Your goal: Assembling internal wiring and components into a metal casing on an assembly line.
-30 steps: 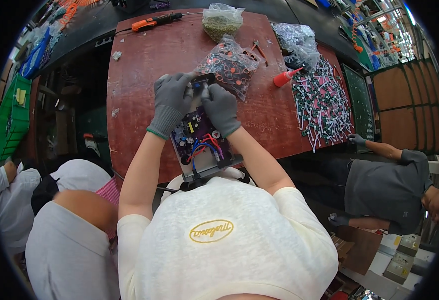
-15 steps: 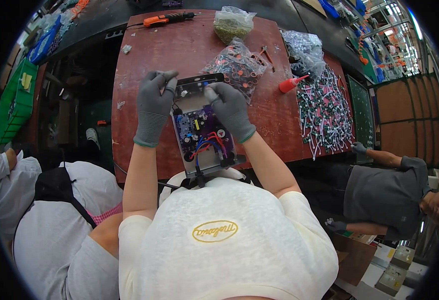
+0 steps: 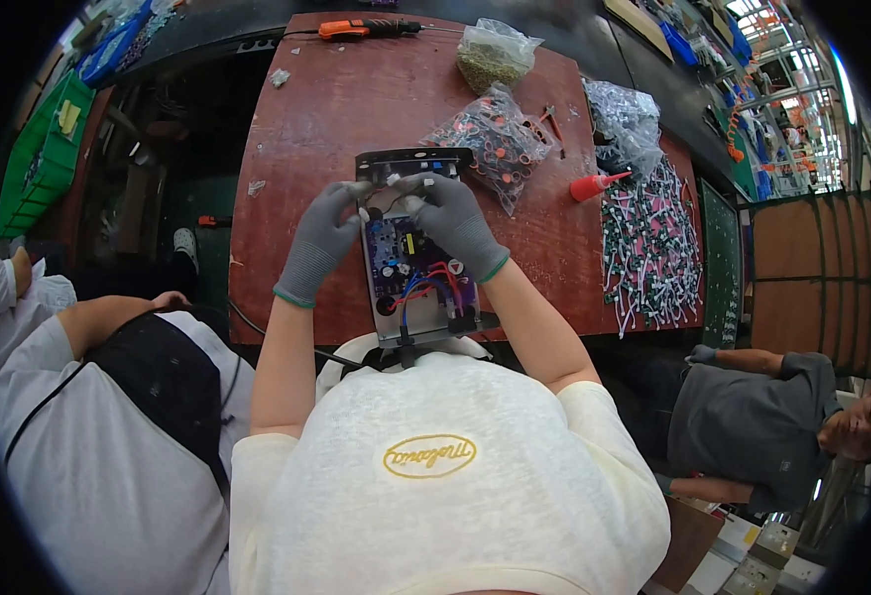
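Observation:
An open metal housing [image 3: 373, 312] lies before me at the table's near edge. Inside is a purple circuit board [image 3: 396, 273] with red and blue wires [image 3: 425, 283]. A black slotted panel [image 3: 415, 156] with small parts stands at its far end. Both my hands, in grey gloves, meet just behind that panel. My left hand [image 3: 326, 238] is closed, its fingertips pinching a thin wire. My right hand [image 3: 452, 220] is closed too, its fingertips at a small white connector [image 3: 393, 179]; the fingers partly hide it.
On the red table [image 3: 296, 198] lie an orange-black electric screwdriver [image 3: 371, 30], a bag of small screws [image 3: 495, 58], a bag of ring-shaped parts [image 3: 500, 144], cutters [image 3: 552, 129] and a red bottle [image 3: 594, 186]. Wired parts [image 3: 648, 248] heap at right. Co-workers [image 3: 753, 416] [image 3: 138, 416] are at both sides.
My hands have left the black panel's ends and come together nearer me, at the wire and white connector. The panel now stands at the housing's far end. The whole view has shifted slightly.

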{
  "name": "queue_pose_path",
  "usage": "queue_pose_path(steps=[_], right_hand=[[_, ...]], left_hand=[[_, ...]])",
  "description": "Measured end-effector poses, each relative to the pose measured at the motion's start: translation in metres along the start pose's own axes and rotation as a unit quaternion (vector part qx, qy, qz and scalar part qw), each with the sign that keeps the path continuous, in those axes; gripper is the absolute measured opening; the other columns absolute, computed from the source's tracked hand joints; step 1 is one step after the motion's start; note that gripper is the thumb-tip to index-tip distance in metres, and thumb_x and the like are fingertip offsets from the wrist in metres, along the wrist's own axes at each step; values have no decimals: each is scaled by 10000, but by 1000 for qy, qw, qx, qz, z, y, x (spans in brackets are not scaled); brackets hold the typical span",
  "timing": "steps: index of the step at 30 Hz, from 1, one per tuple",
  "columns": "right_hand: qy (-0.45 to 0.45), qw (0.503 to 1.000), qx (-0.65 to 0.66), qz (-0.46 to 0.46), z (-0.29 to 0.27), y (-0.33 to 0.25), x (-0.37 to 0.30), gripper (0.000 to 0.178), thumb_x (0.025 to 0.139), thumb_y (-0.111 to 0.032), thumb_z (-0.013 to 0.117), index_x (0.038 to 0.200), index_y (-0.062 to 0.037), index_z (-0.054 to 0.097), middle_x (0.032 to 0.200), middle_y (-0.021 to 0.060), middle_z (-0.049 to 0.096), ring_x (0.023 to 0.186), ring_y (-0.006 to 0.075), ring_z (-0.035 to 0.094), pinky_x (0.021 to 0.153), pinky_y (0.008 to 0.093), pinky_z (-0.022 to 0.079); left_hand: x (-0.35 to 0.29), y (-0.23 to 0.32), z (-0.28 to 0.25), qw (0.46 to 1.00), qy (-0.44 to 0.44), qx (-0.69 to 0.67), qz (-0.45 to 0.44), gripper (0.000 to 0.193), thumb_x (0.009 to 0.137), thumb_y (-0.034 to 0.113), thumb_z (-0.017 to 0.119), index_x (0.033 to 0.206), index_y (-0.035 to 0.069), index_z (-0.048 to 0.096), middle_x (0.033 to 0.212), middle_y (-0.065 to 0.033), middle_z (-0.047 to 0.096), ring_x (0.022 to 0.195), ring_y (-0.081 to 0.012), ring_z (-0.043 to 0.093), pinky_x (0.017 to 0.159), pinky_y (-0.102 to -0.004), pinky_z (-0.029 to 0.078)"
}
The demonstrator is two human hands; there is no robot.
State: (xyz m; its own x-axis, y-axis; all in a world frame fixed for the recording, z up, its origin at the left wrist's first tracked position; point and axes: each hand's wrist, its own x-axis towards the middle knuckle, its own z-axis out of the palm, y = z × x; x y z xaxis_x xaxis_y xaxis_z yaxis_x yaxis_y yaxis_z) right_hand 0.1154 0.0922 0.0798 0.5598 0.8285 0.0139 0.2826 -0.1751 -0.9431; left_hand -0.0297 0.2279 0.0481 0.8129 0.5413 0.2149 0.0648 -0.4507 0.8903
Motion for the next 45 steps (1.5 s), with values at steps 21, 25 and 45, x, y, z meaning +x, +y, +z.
queue_pose_path(steps=[21, 25, 45], right_hand=[[-39, 952, 286, 107, -14, -23, -18, 217, 913, -118, 575, 1083, 6, 627, 986, 85, 665, 767, 96, 638, 627, 219, 528], [-45, 950, 283, 125, -10, -19, -14, 176, 898, -102, 597, 1036, -4, 646, 869, 73, 658, 680, 112, 646, 538, 216, 522], [-52, 969, 202, 132, -5, -25, 0, 146, 889, -111, 591, 1002, -32, 638, 812, 23, 630, 663, 59, 590, 561, 192, 485]], left_hand=[[-3, -14, 12, 913, 79, -349, -197, 173, 868, 109, 654, 1007, 8, 671, 904, -31, 677, 805, -81, 613, 737, -224, 492], [0, -3, 17, 917, 90, -346, -177, 161, 861, 119, 664, 960, -7, 676, 858, -45, 679, 760, -88, 616, 702, -230, 486], [-1, 11, 25, 994, 24, -105, -24, 231, 845, 55, 641, 1067, -12, 645, 918, -79, 646, 839, -141, 636, 754, -266, 503]])
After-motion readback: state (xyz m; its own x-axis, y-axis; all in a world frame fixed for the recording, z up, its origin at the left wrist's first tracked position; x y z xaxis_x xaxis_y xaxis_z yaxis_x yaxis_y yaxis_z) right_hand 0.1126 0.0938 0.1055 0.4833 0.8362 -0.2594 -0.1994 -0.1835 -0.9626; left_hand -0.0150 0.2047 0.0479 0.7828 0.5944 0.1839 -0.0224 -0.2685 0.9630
